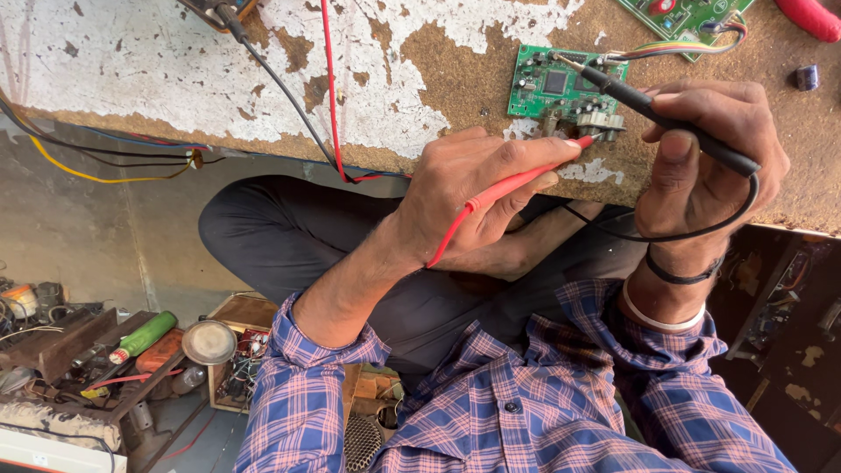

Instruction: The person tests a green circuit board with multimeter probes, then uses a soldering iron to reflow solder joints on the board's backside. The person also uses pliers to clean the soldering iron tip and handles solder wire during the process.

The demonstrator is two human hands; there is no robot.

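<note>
Checked sleeves (526, 412), wires (289, 96) beside board (561, 88)

Two green circuit boards (561, 88) on the worn bench (420, 52), two test probes, one red (517, 186), one black (657, 118), two hands, two wrist bands (674, 298)

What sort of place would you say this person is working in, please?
Most likely a small electronics repair workshop. The left hand holds a red test probe and the right hand a black test probe on a green circuit board on a worn workbench, with cluttered tools and parts below.
</note>
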